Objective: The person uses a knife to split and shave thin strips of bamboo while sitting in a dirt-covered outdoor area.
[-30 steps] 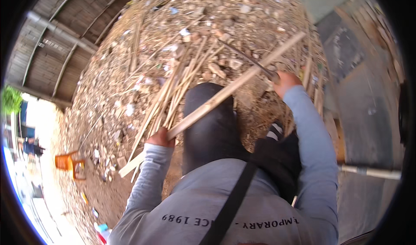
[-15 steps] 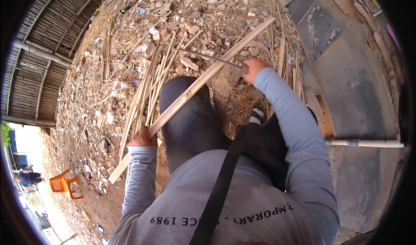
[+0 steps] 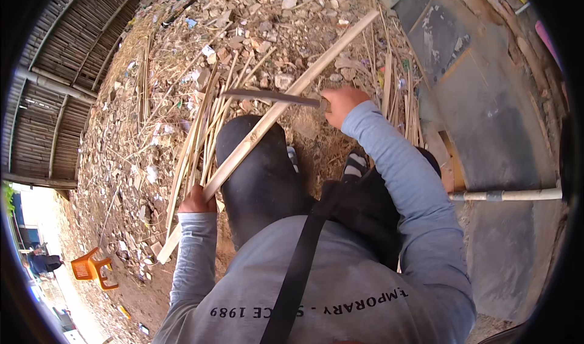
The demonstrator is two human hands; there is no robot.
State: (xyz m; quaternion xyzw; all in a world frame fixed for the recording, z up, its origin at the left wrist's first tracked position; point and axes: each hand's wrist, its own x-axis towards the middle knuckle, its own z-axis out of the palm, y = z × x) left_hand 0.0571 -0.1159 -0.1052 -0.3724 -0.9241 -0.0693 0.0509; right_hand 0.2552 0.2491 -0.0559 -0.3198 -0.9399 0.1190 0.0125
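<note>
A long, pale bamboo strip point(image 3: 246, 142) slants across my raised left knee, its upper end far ahead to the right. Near its lower end my left hand point(image 3: 197, 200) is closed around it. In my right hand point(image 3: 345, 105) is the handle of a large knife point(image 3: 274, 97) with a long dark blade. That blade lies across the bamboo strip, pointing left, beyond my knee. Most of the handle is hidden by my fingers.
Several split bamboo strips point(image 3: 193, 138) lie on the rubble-strewn ground by my left knee, and more strips point(image 3: 389, 88) lie ahead to the right. Dark panels point(image 3: 486, 113) cover the right side. An orange plastic chair point(image 3: 91, 267) stands at left, near a person point(image 3: 44, 262).
My right hand has drawn the knife down along the strip toward me and left. The blade now shows broader and more level. My left hand keeps its grip.
</note>
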